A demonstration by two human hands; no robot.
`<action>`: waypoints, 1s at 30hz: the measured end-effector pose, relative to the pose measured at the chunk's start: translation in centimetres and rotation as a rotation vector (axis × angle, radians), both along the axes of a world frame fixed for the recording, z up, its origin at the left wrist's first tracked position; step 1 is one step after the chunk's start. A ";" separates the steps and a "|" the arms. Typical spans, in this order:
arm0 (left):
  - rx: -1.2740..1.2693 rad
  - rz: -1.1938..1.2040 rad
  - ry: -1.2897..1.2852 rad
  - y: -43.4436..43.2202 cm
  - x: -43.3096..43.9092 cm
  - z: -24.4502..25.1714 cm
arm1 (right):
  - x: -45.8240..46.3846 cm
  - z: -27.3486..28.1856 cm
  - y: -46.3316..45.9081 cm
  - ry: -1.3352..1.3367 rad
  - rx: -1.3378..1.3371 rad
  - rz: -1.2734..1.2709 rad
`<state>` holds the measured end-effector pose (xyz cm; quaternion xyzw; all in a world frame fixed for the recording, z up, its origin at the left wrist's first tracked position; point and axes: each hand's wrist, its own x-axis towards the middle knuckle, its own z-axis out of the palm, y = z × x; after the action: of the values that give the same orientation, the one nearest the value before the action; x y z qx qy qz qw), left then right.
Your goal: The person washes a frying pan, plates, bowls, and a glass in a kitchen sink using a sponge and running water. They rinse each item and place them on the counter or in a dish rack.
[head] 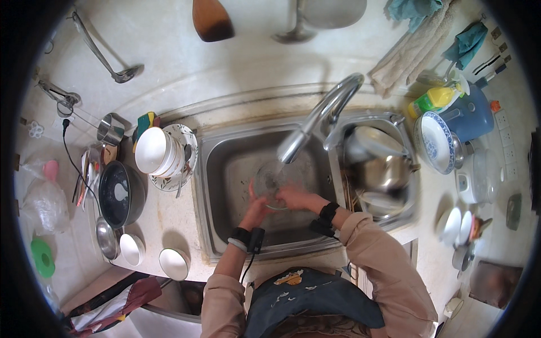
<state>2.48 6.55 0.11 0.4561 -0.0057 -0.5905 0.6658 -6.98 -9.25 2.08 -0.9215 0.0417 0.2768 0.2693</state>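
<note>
Both my hands are low in the steel sink basin [236, 169], beneath the chrome faucet [312, 122]. A round clear glass dish or lid [274, 175] lies under the faucet's mouth, slightly blurred. My left hand [258, 207] grips its near left rim. At its near right side, my right hand [293, 195] is blurred, with bent fingers touching the glass; whether it holds anything is hidden. Water seems to fall from the faucet onto the glass. Black bands with small devices are on both wrists.
Stacked white bowls [152, 150] rest on a patterned plate [190, 148] left of the sink, near a dark bowl [120, 194]. The smaller right basin holds a metal pot [386, 173]. Beyond it stand a blue-and-white bowl [435, 143] and a yellow-green spray bottle [435, 99].
</note>
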 end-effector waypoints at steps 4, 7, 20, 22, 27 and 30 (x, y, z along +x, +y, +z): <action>-0.076 -0.047 -0.083 0.1 -0.6 0.5 | 0.5 -0.1 -0.4 -0.280 -0.290 -0.295; -0.087 0.053 0.017 -0.4 -1.6 0.7 | 1.9 -1.7 0.2 -0.595 0.069 -0.485; 0.225 0.066 -0.403 0.9 -0.1 2.5 | -1.9 0.5 -1.5 -0.335 -0.436 -0.364; 0.165 0.141 -0.293 1.0 -0.3 2.7 | -2.5 0.2 -1.8 -0.176 -0.052 -0.770; 0.060 0.156 -0.042 1.4 -1.4 2.7 | -4.2 -2.0 0.3 -0.069 0.782 -1.175; 0.198 0.019 -0.576 1.8 -1.8 3.0 | -4.9 -2.9 -0.2 -0.015 0.802 -1.206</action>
<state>0.70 8.35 3.10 0.6675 -0.1324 -0.4282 0.5946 -11.85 -9.49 -0.79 -0.5705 0.4362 0.0678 0.6926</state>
